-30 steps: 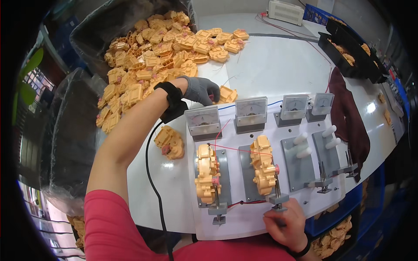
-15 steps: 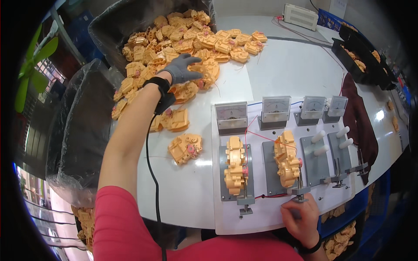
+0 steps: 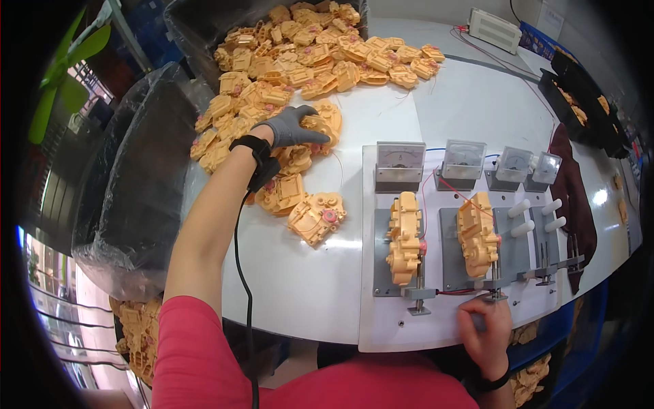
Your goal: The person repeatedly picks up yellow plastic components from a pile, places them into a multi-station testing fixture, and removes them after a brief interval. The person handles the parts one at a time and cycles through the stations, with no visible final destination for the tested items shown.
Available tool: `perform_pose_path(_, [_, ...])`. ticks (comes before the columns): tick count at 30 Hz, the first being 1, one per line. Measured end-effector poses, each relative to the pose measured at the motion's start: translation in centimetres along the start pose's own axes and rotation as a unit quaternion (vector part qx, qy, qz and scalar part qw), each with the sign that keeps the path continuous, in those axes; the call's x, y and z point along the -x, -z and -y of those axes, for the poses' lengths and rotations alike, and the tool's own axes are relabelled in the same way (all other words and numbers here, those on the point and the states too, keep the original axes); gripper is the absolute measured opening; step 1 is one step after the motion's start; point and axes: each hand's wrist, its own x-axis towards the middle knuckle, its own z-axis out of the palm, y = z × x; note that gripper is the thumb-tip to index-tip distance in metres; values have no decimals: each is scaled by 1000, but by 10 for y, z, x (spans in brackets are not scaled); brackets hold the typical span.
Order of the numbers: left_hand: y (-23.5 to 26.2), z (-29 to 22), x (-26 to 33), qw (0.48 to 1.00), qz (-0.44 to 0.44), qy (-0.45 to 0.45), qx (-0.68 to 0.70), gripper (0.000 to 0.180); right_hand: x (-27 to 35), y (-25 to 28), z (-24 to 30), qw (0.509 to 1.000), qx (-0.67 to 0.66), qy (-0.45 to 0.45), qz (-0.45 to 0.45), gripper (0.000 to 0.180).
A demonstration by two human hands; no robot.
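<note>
Left hand (image 3: 289,127) has moved on from the heap's edge — gloved fingers now curled over a yellow part (image 3: 320,126) on the counter (image 3: 306,286) | right hand (image 3: 485,330) stays pinching the lever (image 3: 492,294) at the test board's front edge.

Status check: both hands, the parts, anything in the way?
Left hand gloved, on orange part in heap. Right hand at fixture lever. Nothing blocking.

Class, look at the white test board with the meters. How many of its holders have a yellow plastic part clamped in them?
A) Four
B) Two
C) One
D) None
B: two yellow parts sit in the two left holders of the white board, below the meters; the holders further right are bare.
</note>
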Motion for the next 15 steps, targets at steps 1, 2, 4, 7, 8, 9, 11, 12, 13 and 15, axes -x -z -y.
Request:
perform_pose_path(1, [-4, -6, 14, 1000, -1, 6, -3, 103, 0, 0, 1, 1000, 1, -2, 3, 20])
perform_pose_path(2, [-7, 0, 28, 1000, -18, -18, 0, 102, 0, 0, 1, 1000, 1, 3, 5, 20])
perform_pose_path(4, [-17, 13, 48, 997, -47, -67, 5, 101, 1, -1, 1, 1000, 2, 9, 9, 20])
perform_pose_path(7, [-9, 14, 62, 982, -160, -96, 41, 88, 3, 0, 1, 1000, 10, -1, 2, 20])
perform_pose_path(8, [-5, 21, 64, 969, -212, -102, 73, 85, 4, 0, 1, 1000, 11, -4, 1, 20])
perform_pose_path(9, [5, 42, 65, 957, -271, -82, 61, 78, 5, 0, 1, 1000, 5, -2, 1, 20])
perform_pose_path(11, [21, 96, 57, 946, -315, -7, 75, 77, 5, 1, 1, 1000, 3, 4, -2, 19])
perform_pose_path(12, [29, 134, 60, 951, -299, 70, 17, 80, 2, 0, 1, 1000, -3, 14, -4, 19])
perform_pose_path(13, [31, 158, 68, 961, -240, 137, 32, 79, 0, -2, 0, 1000, -8, 23, -9, 19])
perform_pose_path(15, [18, 234, 65, 957, -144, 111, 225, 73, -3, -5, -1, 999, -25, 36, -12, 18])
